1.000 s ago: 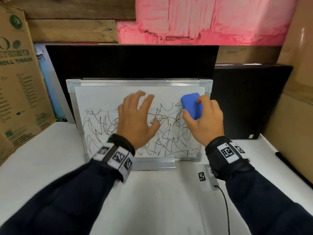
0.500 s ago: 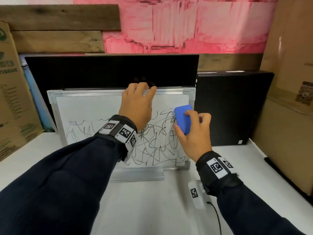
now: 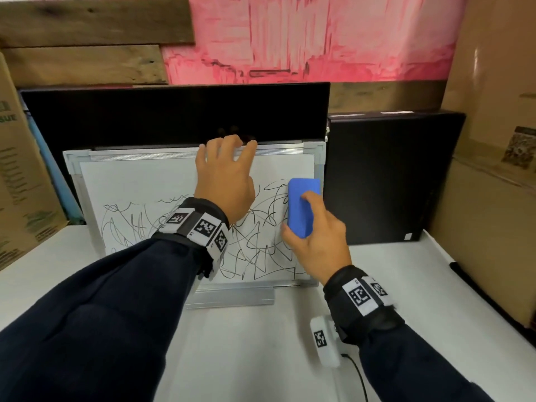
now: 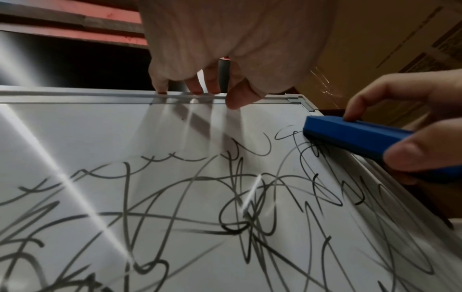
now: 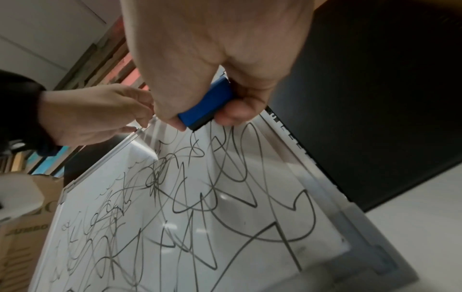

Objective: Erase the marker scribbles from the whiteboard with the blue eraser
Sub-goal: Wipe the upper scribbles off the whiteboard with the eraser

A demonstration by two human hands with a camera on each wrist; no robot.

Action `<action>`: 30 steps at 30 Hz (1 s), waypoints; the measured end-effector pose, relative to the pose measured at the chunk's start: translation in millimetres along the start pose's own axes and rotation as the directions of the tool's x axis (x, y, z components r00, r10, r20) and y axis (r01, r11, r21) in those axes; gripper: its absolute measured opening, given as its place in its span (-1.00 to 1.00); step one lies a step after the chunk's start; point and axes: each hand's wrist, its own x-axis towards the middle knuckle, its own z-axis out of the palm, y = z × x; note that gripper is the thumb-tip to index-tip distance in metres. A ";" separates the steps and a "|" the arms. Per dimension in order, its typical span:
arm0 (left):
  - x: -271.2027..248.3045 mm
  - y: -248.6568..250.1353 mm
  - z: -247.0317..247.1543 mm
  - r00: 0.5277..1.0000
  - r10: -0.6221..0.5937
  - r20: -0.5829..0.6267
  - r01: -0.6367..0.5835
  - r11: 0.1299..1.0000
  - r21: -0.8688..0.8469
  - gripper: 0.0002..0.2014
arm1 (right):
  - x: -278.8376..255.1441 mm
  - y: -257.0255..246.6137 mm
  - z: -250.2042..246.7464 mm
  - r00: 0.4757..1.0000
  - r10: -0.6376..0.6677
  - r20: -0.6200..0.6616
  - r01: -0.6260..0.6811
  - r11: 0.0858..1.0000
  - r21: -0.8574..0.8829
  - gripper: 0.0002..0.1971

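Observation:
The whiteboard [image 3: 139,181] leans upright against a black panel, black marker scribbles [image 3: 261,250] covering its lower and right parts. My left hand [image 3: 226,158] grips the top frame near the middle, fingers [image 4: 195,90] hooked over the edge and the thumb on the front. My right hand [image 3: 316,230] holds the blue eraser [image 3: 301,207] between thumb and fingers, flat against the board by its right frame, at the upper end of the scribbles. The left wrist view shows the eraser [image 4: 350,136] touching the board's [image 4: 100,138] surface. In the right wrist view the eraser [image 5: 207,104] sits above the scribbles [image 5: 225,197].
A black panel [image 3: 174,117] stands behind the board and a black box [image 3: 391,175] right beside it. Cardboard boxes flank the white table [image 3: 261,358] on the left [image 3: 17,184] and right [image 3: 493,198]. A small white tagged device [image 3: 323,340] with a cable lies under my right wrist.
My left hand has risen from the board's face to its top frame and taken hold there. My right hand has brought the eraser down onto the board by the right edge.

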 end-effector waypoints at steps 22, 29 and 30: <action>1.3 0.5 2.1 0.998 -0.047 -0.040 0.044 0.998 -0.055 -0.33 | 8.2 -22.5 -0.9 0.999 0.001 0.038 0.001 0.998 -0.058 -0.47; 2.4 1.1 -2.3 0.999 -0.044 -0.009 0.043 0.998 -0.046 -0.31 | 14.7 -32.5 -9.0 0.999 0.005 0.033 -0.003 0.998 -0.067 -0.48; 3.1 1.3 -2.9 0.999 -0.044 -0.004 0.044 0.998 -0.043 -0.31 | 15.4 -32.3 -8.9 0.998 0.011 0.067 -0.005 0.996 -0.086 -0.49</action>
